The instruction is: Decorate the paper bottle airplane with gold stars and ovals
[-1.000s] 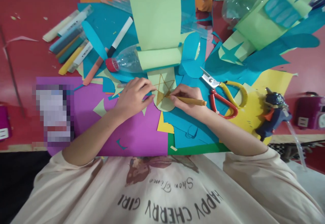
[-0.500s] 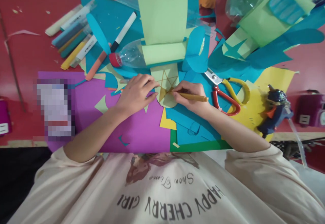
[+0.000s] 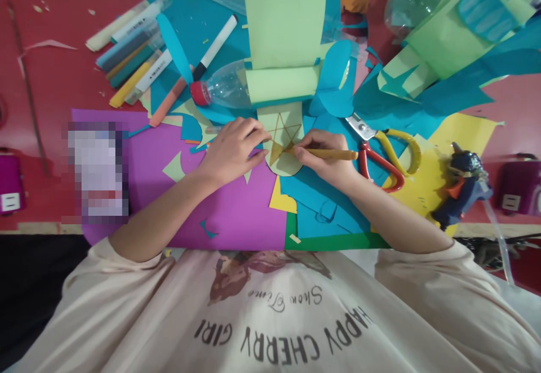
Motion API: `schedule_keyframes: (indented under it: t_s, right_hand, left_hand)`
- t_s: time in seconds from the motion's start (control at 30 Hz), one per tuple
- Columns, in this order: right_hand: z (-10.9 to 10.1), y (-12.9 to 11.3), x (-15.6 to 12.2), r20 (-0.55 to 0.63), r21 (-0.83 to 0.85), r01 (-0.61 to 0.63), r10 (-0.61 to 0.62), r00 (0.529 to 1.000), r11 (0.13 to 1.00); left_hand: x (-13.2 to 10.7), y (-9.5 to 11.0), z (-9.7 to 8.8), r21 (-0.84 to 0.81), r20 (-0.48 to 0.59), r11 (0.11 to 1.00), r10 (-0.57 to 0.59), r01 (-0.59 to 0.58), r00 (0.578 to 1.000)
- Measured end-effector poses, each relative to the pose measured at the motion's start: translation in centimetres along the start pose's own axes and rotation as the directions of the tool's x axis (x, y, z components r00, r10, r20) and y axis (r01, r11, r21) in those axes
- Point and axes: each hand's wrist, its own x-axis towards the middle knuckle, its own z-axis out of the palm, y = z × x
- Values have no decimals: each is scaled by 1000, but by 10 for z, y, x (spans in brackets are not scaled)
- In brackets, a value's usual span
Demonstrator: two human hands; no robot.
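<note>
In my right hand [image 3: 325,156] is a mustard-brown felt-tip pen [image 3: 333,153], its tip down on a pale green paper tab [image 3: 288,165] with a rounded end. A five-pointed star [image 3: 284,131] is outlined on that tab in the same colour, and its lower left point is filled in. My left hand [image 3: 236,150] lies at the tab's left edge, fingers apart and holding nothing. Just beyond the star lies a clear plastic bottle [image 3: 228,85] with a red cap, wrapped in pale green paper [image 3: 283,83] and fitted with blue paper pieces [image 3: 333,74].
Scissors [image 3: 395,156] with red and yellow handles lie right of my right hand. Farther right is a glue gun [image 3: 460,187]. Several markers [image 3: 131,52] lie at the upper left. A pixelated rectangle [image 3: 99,170] rests on purple paper [image 3: 220,215]. Another paper-covered bottle [image 3: 452,29] is at the upper right.
The whole view has shifted slightly, so the table's things appear farther right. The pen remains in my right hand on the star, and my left hand stays beside the tab.
</note>
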Motion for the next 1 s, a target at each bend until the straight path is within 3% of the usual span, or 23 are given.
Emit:
schedule_keyframes:
  t_s: [0.43, 0.67, 0.77, 0.87, 1.0]
  right_hand:
    - [1, 0, 0, -27, 21, -21, 22, 999, 1000]
    - [-4, -7, -5, -54, 188, -21, 31, 998, 982]
    - [-11, -15, -6, -117, 169, 87, -67, 991, 982]
    - [-19, -20, 0, -160, 33, 198, -191, 969, 980]
    - [-21, -18, 14, 16, -6, 238, -238, 971, 971]
  left_hand:
    - [-1, 0, -2, -34, 38, 999, -28, 29, 999]
    - [-3, -1, -1, -9, 25, 1000, -6, 7, 1000]
    - [-3, -1, -1, -10, 32, 1000, -19, 20, 999]
    - [-3, -2, 0, -23, 30, 999, -26, 27, 999]
    - [-3, -1, 0, -69, 25, 997, -37, 39, 999]
